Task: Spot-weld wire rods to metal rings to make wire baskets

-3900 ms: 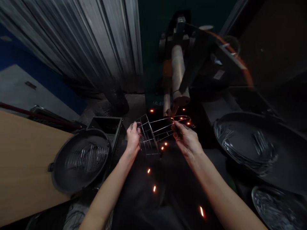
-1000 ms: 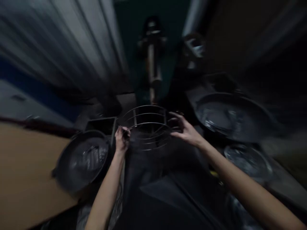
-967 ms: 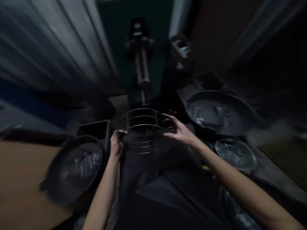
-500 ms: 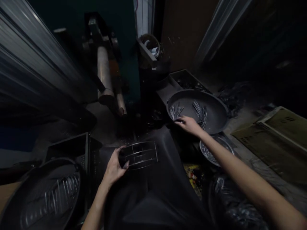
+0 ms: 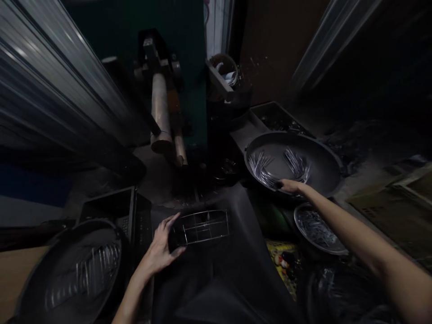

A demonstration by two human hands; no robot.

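A small wire frame lies on the dark cloth over the lap. My left hand is at its left end, thumb and fingers spread apart around that end; whether they touch the wire is hard to tell. At the near rim of a large round pan, my right hand is closed with its fingertips at the end of a curved bundle of thin wires. What it pinches is too dark to make out. A second wire bundle rests just behind that hand.
A machine with a pale cylinder stands ahead. On the left are a dark crate and a round basin with bent wire pieces. To the right are a bowl of small metal pieces and an olive crate.
The view has shifted, so the surroundings appear further right. My right hand has moved right along the pan's near rim. My left hand's fingers are spread wider beside the wire frame.
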